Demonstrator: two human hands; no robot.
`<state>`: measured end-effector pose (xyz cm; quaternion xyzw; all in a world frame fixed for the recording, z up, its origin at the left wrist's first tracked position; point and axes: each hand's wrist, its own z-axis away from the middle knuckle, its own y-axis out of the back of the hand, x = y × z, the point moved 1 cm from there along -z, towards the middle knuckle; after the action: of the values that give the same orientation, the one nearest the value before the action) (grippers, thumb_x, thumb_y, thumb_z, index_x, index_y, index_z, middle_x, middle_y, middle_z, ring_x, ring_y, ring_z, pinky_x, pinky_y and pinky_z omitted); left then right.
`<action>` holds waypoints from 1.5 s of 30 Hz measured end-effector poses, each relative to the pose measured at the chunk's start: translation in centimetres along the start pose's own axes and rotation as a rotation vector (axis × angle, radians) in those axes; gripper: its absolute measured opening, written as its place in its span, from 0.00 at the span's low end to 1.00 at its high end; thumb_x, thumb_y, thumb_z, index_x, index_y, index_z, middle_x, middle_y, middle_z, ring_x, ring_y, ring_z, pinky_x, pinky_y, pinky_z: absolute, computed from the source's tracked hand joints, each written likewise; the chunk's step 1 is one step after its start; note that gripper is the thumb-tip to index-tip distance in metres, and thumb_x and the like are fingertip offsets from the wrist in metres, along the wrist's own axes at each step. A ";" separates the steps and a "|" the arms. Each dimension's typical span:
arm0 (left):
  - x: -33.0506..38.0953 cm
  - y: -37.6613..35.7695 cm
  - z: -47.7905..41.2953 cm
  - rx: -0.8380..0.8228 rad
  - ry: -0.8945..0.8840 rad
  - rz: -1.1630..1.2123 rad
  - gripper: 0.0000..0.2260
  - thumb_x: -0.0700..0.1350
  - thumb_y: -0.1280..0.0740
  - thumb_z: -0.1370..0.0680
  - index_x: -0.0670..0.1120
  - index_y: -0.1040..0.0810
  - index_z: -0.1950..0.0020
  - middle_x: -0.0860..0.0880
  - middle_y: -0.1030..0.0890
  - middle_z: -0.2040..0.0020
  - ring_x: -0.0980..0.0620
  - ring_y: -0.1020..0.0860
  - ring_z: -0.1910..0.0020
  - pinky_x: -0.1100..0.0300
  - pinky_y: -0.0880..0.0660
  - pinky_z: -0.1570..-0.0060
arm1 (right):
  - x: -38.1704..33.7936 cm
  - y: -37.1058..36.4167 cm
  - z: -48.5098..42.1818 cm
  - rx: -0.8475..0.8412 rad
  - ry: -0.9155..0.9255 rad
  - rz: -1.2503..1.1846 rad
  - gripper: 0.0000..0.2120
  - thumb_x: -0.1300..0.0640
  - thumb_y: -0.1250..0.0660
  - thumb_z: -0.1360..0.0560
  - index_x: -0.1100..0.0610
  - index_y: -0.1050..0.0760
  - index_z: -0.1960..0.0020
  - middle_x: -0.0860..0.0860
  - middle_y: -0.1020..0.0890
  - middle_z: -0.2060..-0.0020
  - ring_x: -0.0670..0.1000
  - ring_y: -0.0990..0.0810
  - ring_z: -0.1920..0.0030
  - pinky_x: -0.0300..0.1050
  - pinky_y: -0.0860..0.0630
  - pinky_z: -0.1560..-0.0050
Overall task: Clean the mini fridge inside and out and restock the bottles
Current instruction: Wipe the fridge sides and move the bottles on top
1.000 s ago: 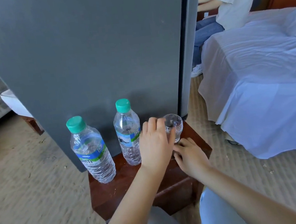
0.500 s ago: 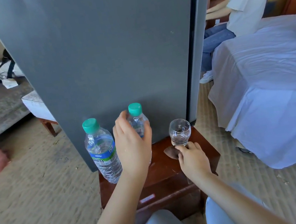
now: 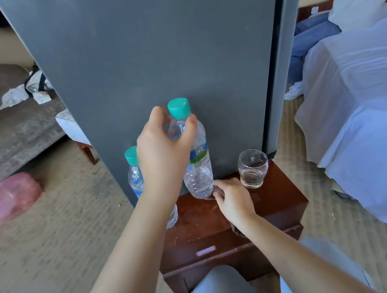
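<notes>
- Bottle (image 3: 197, 170) lifted just off the desk (image 3: 280, 196), in front of the grey fridge (image 3: 150, 53) — left hand (image 3: 163, 150) wrapped round its shoulder, under the cap.
- Right hand (image 3: 234, 200) low by its base, fingers curled over something dark; grip unclear.
- Best carried upright, wide of the glass (image 3: 252, 168) and second bottle (image 3: 134, 173).
- Half a second earlier it stood on the desk — left hand just closing.

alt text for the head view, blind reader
A left hand grips a clear plastic water bottle with a teal cap by its upper half, in front of a grey mini fridge; the right hand rests on the red-brown wooden cabinet by the bottle's base. A second matching bottle and a glass tumbler stand alongside.
</notes>
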<state>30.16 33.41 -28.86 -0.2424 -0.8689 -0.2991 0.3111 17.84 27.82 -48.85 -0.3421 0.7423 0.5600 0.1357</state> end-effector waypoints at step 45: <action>-5.4 7.3 3.2 0.168 -0.117 -0.299 0.12 0.48 0.30 0.25 0.42 0.25 0.47 0.48 0.23 0.52 0.46 0.27 0.52 0.58 0.32 0.51 | -1.1 1.7 7.8 0.071 0.270 0.124 0.11 0.53 0.35 0.30 0.49 0.20 0.49 0.41 0.20 0.56 0.44 0.25 0.52 0.32 0.30 0.53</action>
<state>37.06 39.44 -31.87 -0.1006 -0.9338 -0.2538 0.2311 16.16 35.65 -49.56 -0.3628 0.7928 0.4895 0.0117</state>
